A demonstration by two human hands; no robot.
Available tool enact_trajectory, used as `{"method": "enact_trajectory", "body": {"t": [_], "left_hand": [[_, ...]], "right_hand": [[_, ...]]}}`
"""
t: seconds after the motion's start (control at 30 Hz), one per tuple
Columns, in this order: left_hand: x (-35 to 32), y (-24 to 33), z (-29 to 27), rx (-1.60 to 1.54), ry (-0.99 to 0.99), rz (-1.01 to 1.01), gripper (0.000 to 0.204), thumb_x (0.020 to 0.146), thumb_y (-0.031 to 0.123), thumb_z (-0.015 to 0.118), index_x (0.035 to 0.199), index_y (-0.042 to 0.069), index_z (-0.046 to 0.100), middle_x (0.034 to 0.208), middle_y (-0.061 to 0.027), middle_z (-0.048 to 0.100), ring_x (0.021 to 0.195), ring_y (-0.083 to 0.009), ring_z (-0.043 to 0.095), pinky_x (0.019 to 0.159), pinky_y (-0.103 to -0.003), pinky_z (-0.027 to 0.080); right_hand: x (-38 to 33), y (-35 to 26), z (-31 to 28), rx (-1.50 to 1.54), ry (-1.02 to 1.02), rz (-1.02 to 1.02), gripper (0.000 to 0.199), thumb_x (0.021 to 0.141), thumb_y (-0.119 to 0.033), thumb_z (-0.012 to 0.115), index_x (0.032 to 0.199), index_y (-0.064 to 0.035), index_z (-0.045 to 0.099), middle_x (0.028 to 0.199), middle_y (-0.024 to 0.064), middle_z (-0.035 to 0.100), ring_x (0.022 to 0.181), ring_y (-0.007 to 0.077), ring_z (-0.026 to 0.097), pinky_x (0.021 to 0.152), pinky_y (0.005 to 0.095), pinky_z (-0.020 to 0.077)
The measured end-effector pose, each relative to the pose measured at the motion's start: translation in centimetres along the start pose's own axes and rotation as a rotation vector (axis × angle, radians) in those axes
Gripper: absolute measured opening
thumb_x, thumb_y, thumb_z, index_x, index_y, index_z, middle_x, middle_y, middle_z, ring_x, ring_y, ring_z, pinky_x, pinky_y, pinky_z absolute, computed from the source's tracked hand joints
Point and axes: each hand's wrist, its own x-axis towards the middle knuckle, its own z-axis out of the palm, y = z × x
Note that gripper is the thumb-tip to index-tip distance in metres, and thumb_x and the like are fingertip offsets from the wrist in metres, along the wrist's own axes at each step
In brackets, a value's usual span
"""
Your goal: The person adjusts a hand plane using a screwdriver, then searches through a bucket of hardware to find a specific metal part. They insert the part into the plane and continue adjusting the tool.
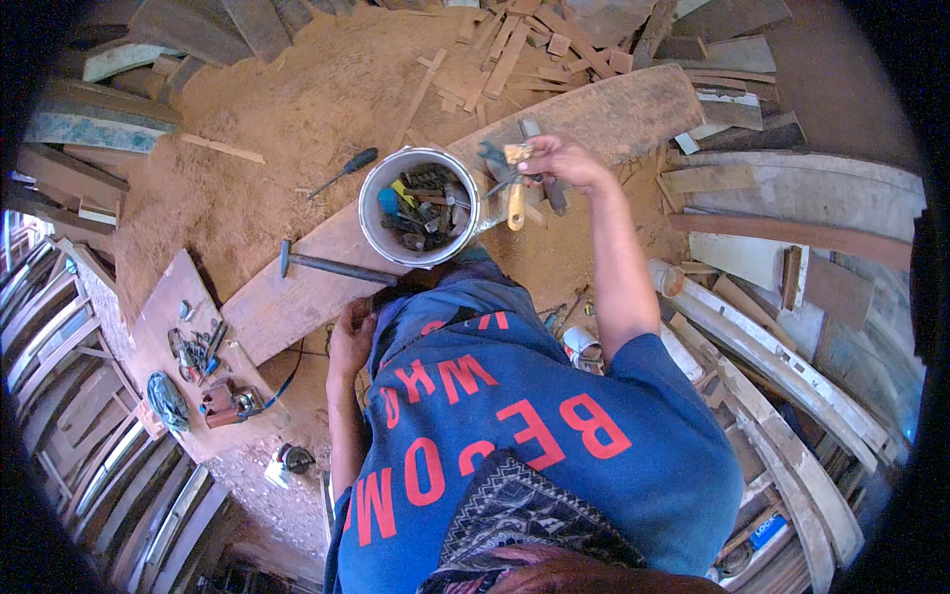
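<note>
Work looks partway: the bucket (365, 220), standing midway along the worktop (633, 111), holds a jumble of tools (427, 210), while a hammer (338, 267) lies left of it and a screwdriver (344, 172) rests on sawdust (233, 119) beyond the far edge. The bucket is round and pale-rimmed, its contents mostly dark, with blue and yellow bits. Of the hands, the right hand (562, 165) pinches a pale block (517, 153); the left hand (352, 337) is half-curled near the near edge, its grip impossible to tell.
</note>
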Motion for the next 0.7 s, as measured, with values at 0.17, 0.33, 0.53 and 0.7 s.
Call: {"method": "enact_trajectory", "body": {"t": [0.17,0.33,0.53,0.7], "left_hand": [[1.9,6.8,-0.5,-0.207,-0.091,-0.006,0.044,0.1,0.015,0.063,0.14,0.001,0.05,0.116,-0.0141,0.068,0.108,-0.0223,0.065,0.095,-0.035,0.052],[4.2,10.4,0.9,-0.498,-0.05,-0.025,0.056,0.1,0.022,0.065,0.147,0.003,0.041,0.104,-0.0134,0.069,0.099,-0.0218,0.067,0.084,-0.036,0.054],[6.7,12.3,3.1,-0.301,0.097,-0.006,0.058,0.097,0.018,0.063,0.147,0.004,0.038,0.093,-0.0163,0.071,0.077,-0.0234,0.069,0.069,-0.037,0.055],[7.0,9.0,3.8,-0.421,0.141,0.049,0.057,0.094,0.007,0.058,0.147,0.003,0.037,0.103,-0.0184,0.071,0.085,-0.0226,0.07,0.071,-0.035,0.055]], "right_hand": [[6.6,6.5,2.6,-0.456,0.119,0.004,0.014,0.083,-0.01,0.074,0.095,-0.0038,0.072,0.078,0.0035,0.07,0.071,0.013,0.063,0.064,0.0324,0.049],[9.1,8.2,4.6,-0.593,0.258,-0.107,0.014,0.082,-0.011,0.071,0.092,-0.0023,0.073,0.077,0.0085,0.07,0.071,0.0179,0.063,0.065,0.0361,0.049],[8.9,5.9,7.2,-0.557,0.283,-0.095,0.024,0.08,-0.016,0.069,0.102,-0.0075,0.074,0.099,0.0235,0.072,0.095,0.04,0.069,0.086,0.0469,0.0538],[9.5,7.3,9.3,-0.709,0.358,-0.281,0.02,0.082,-0.012,0.066,0.1,-0.0066,0.072,0.098,0.024,0.071,0.094,0.0425,0.069,0.085,0.0492,0.0536]]}}
